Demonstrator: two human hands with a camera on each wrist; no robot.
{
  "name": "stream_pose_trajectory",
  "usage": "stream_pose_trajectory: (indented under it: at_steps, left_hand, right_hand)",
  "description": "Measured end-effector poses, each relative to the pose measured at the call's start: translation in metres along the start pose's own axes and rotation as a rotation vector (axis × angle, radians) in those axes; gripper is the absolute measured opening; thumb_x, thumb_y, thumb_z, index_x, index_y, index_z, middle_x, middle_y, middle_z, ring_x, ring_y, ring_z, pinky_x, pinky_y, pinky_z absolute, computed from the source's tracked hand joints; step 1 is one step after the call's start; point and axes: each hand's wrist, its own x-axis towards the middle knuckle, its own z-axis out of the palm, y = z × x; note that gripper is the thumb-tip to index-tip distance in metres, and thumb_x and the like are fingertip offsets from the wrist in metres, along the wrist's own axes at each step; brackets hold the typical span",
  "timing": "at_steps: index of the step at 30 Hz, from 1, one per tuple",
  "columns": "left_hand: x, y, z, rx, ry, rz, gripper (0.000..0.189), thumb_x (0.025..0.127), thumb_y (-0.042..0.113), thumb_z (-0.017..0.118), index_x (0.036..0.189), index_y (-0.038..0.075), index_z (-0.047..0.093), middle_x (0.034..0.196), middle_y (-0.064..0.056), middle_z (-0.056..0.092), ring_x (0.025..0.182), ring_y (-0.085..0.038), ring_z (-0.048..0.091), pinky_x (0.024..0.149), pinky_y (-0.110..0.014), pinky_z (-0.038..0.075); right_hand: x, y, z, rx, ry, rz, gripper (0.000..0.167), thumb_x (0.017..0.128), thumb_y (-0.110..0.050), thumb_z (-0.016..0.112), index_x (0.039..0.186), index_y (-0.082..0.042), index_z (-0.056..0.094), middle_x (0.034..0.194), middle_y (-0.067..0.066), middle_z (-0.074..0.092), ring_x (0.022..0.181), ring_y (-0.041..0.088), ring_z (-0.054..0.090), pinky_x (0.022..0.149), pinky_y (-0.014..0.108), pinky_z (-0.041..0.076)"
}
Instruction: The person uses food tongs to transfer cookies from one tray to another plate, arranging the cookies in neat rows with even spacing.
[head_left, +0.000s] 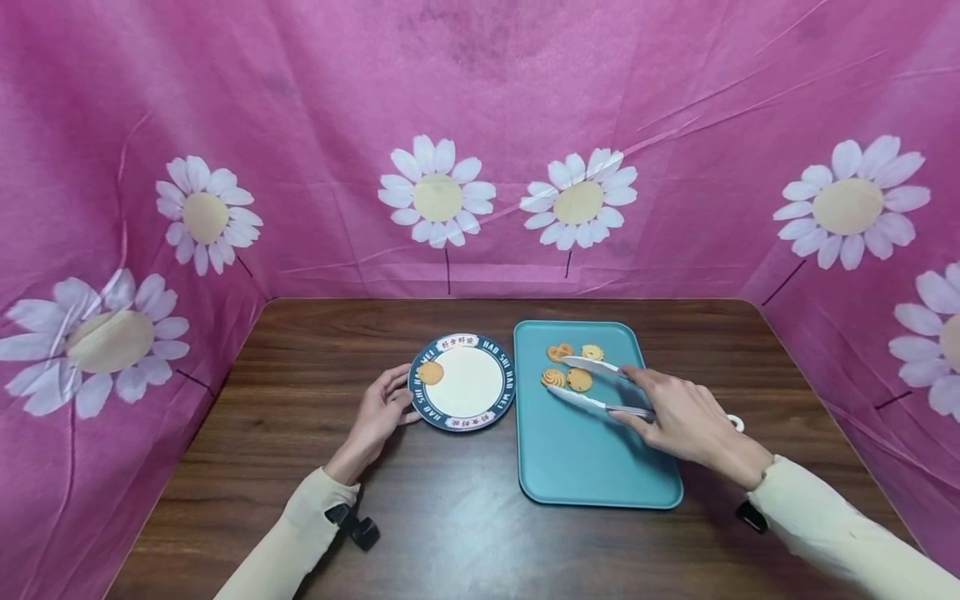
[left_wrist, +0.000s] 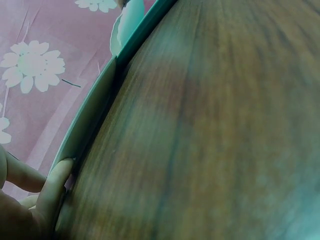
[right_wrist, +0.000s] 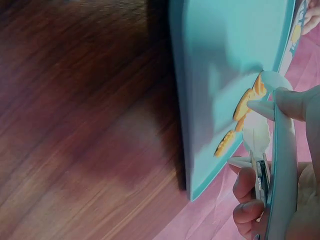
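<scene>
Holding a round plate [head_left: 467,390] by the left part of its rim, the left hand [head_left: 381,408] rests at the bench [head_left: 435,508] in the head view. The plate is white in the middle, with a dark blue lettered border, and one round cookie [head_left: 431,372] lies on it toward the upper left. Just beside the plate stands a turquoise tray [head_left: 592,467]; whether the two touch I cannot tell. Four cookies lie grouped on the tray's upper half: a pretzel-shaped one [head_left: 557,353], a scalloped one [head_left: 592,352], a swirled one [head_left: 552,379] and a plain round one [head_left: 579,380]. The right hand [head_left: 693,421] has its grip closed around metal tongs [head_left: 576,398], whose arms are spread, one tip near the pretzel-shaped cookie and the other at the swirled cookie's lower edge. A pink cloth [head_left: 322,125] with white daisies hangs around the bench.

In the left wrist view, the left grip is at the plate's edge, a fingertip pressed against it; the plate appears nearly edge-on, with the tray beyond.

In the right wrist view, the thumb lies along one arm of the tongs and fingers curl at the other. The tray's cookies show low and edge-on by the tong tips; whether the tips touch any is unclear.
</scene>
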Motion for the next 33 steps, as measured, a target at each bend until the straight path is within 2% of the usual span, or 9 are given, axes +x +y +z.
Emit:
stream_pose_trajectory:
  at_steps: [8, 13, 16, 21, 29, 33]
  left_hand:
    - [-0.001, 0.001, 0.000, 0.006, -0.007, 0.009, 0.054, 0.103, -0.007, 0.044, 0.156, 0.000, 0.040, 0.156, -0.027, 0.046, 0.117, -0.023, 0.061, 0.083, -0.027, 0.068]
    - [-0.001, 0.000, 0.000, -0.003, -0.010, 0.002, 0.054, 0.103, -0.008, 0.044, 0.157, 0.000, 0.039, 0.157, -0.026, 0.045, 0.116, -0.022, 0.060, 0.084, -0.026, 0.068]
    - [-0.002, 0.000, 0.000, -0.005, -0.011, 0.001, 0.054, 0.103, -0.008, 0.044, 0.157, 0.000, 0.039, 0.157, -0.026, 0.045, 0.114, -0.021, 0.060, 0.084, -0.026, 0.068]
    - [-0.002, -0.001, 0.000, -0.006, -0.013, 0.002, 0.054, 0.103, -0.008, 0.044, 0.156, 0.000, 0.039, 0.157, -0.027, 0.045, 0.113, -0.020, 0.060, 0.083, -0.026, 0.068]
    - [-0.001, 0.000, 0.000, -0.010, -0.008, 0.003, 0.054, 0.103, -0.008, 0.044, 0.156, 0.000, 0.040, 0.156, -0.027, 0.046, 0.108, -0.014, 0.061, 0.081, -0.024, 0.067]
    - [-0.001, -0.001, 0.000, -0.009, -0.004, 0.000, 0.054, 0.103, -0.008, 0.044, 0.156, 0.000, 0.040, 0.156, -0.027, 0.046, 0.107, -0.013, 0.061, 0.080, -0.023, 0.067]
  right_hand:
    - [-0.008, 0.007, -0.002, -0.005, 0.017, 0.023, 0.075, 0.091, -0.059, 0.073, 0.143, -0.007, 0.060, 0.117, 0.015, 0.075, 0.069, 0.016, 0.057, 0.045, 0.029, 0.044]
    - [-0.012, 0.010, -0.002, -0.008, -0.008, 0.049, 0.076, 0.092, -0.062, 0.071, 0.143, -0.006, 0.059, 0.118, 0.018, 0.074, 0.067, 0.016, 0.057, 0.043, 0.028, 0.043]
    - [-0.014, 0.012, -0.002, -0.008, -0.015, 0.058, 0.076, 0.092, -0.062, 0.070, 0.143, -0.006, 0.059, 0.110, 0.015, 0.074, 0.066, 0.015, 0.055, 0.043, 0.027, 0.042]
    - [-0.018, 0.015, 0.000, -0.010, -0.012, 0.070, 0.076, 0.092, -0.061, 0.071, 0.143, -0.006, 0.059, 0.084, 0.002, 0.062, 0.062, 0.013, 0.049, 0.043, 0.025, 0.036]
    - [-0.023, 0.017, 0.000, -0.007, -0.008, 0.070, 0.074, 0.091, -0.056, 0.075, 0.141, -0.004, 0.060, 0.087, 0.005, 0.067, 0.062, 0.012, 0.051, 0.042, 0.025, 0.039]
    - [-0.024, 0.017, 0.000, -0.009, -0.007, 0.066, 0.072, 0.091, -0.055, 0.075, 0.142, -0.005, 0.060, 0.079, 0.000, 0.060, 0.059, 0.011, 0.047, 0.041, 0.024, 0.035]
